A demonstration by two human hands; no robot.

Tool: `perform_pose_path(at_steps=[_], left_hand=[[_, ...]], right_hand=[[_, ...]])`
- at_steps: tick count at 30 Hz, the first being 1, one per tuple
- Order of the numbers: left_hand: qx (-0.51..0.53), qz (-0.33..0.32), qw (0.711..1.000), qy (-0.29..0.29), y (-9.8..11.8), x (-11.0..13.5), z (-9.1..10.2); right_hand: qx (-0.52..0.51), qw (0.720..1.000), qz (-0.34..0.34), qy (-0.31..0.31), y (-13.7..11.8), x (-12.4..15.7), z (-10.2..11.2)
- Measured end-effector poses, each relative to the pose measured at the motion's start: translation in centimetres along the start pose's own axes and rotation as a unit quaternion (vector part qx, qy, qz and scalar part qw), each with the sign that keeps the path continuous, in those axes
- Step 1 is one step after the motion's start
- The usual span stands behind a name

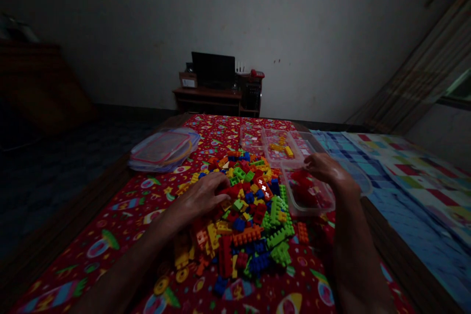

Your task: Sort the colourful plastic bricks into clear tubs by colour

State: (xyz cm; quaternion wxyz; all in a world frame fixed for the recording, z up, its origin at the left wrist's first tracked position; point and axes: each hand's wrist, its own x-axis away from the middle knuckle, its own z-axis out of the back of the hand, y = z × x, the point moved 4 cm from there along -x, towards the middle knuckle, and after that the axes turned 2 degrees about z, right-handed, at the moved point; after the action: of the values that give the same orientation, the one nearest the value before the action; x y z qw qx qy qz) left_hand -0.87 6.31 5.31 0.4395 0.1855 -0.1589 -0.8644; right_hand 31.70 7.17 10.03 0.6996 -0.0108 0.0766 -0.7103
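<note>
A heap of coloured plastic building bricks [250, 216] lies on a red patterned cloth [121, 225]. My left hand [200, 198] rests on the heap's left side, fingers curled onto red bricks [230, 191]. My right hand [326, 169] hovers over a clear container [307, 196] that holds red bricks, fingers bent downward; what they hold, if anything, is hidden. A second clear container [281, 147] with yellow bricks stands behind it.
A stack of clear lids [164, 149] lies at the far left of the cloth. Another clear container [250, 137] sits at the back. A checked blue mat [397, 191] spreads to the right. A low wooden desk with a dark screen [213, 71] stands by the wall.
</note>
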Motion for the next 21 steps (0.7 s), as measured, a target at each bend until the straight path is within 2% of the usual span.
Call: perform_pose_path(at_steps=[3,6,9,13,17,21], left_hand=[[-0.009,0.032,0.999,0.003,0.4,-0.1,0.5],[-0.011,0.082,0.996,0.014,0.0,0.0,0.7],[-0.018,0.11,0.993,0.039,-0.9,0.0,0.7],[-0.014,0.073,0.994,0.079,-1.6,-0.2,0.4],[-0.009,0.042,0.995,0.086,-1.7,-0.4,0.3],[-0.005,0.036,0.997,0.07,-1.6,-0.4,0.3]], right_hand=[[-0.012,0.995,0.053,0.078,-0.9,-0.4,-0.3],[-0.057,0.979,0.153,0.123,-4.2,-0.3,-1.3],[-0.089,0.958,0.241,0.128,-8.4,0.3,-3.4],[-0.114,0.925,0.341,0.12,-12.3,1.5,-6.1],[-0.12,0.921,0.357,0.096,-13.0,1.8,-6.6],[-0.199,0.925,0.319,0.063,-12.8,1.1,-5.0]])
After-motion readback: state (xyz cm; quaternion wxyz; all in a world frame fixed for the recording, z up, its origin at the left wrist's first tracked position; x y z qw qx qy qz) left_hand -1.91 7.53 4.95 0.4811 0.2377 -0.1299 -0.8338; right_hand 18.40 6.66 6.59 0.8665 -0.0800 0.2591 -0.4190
